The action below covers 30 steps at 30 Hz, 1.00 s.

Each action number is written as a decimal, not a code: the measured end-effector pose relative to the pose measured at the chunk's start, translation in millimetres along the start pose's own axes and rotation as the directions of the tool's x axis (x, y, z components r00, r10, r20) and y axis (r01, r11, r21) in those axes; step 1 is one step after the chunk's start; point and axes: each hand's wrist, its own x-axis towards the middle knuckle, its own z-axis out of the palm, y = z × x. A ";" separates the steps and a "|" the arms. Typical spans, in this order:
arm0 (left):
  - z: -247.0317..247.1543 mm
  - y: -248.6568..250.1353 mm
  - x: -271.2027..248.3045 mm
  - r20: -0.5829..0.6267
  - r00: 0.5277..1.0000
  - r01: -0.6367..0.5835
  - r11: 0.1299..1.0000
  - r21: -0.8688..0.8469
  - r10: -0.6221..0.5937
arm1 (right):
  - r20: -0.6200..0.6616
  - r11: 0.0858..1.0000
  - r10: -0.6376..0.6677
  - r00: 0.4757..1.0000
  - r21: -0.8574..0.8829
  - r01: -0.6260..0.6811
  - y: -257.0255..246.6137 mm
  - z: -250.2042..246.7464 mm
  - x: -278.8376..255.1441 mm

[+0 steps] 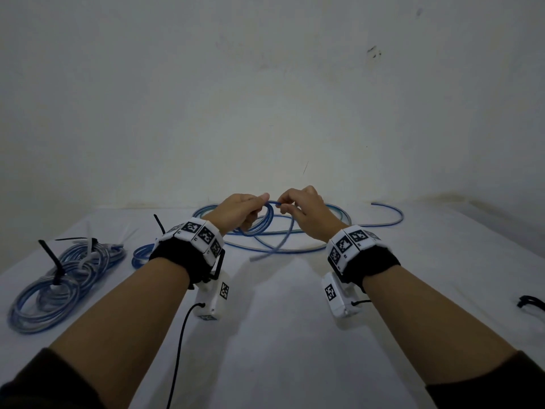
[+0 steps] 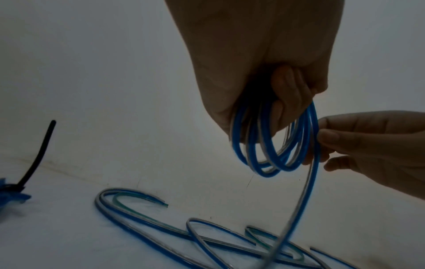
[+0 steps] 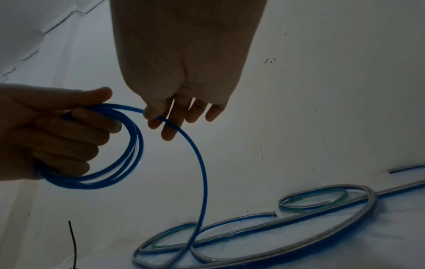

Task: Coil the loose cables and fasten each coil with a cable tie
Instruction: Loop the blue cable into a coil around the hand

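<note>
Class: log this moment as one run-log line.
left hand grips blue coil | right hand pinches its cable | untied

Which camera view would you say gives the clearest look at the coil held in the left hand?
The left wrist view: the coil hangs close, its loops separate. The right wrist view shows it from the side, partly behind fingers; the head view shows it small between the left hand and the right hand.

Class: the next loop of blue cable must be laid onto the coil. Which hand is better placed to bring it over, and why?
The right hand: it pinches the free run of blue cable beside the coil, while the left hand is occupied gripping the loops.
</note>
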 end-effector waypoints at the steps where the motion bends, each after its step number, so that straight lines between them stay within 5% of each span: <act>1: -0.6 1.0 0.2 -0.008 1.000 0.004 0.997 -0.072 -0.005 | 0.019 1.000 0.017 1.000 0.025 -0.018 2.0 -0.2 0.5; 6: -14.8 6.4 4.2 -0.063 0.998 -0.012 0.911 -0.413 -0.015 | 0.054 0.973 0.167 0.984 0.155 -0.174 9.9 -1.5 -7.4; 11: -22.4 7.0 9.4 -0.066 0.997 -0.007 0.754 -0.656 -0.048 | 0.012 0.975 0.109 0.994 0.196 -0.109 12.1 2.7 -12.1; 18: -17.9 7.9 7.8 -0.098 0.995 -0.061 0.623 -0.780 -0.024 | 0.079 0.973 0.013 0.997 0.230 -0.031 11.0 9.4 -10.0; 24: -11.7 10.6 8.9 -0.069 0.998 -0.055 0.598 -0.800 0.000 | -0.104 0.992 -0.076 0.992 0.096 0.086 8.9 14.8 -5.7; 30: -16.4 12.7 5.6 -0.098 0.994 -0.106 0.511 -0.853 0.043 | -0.150 0.975 -0.107 0.983 0.176 0.133 9.7 16.4 -11.3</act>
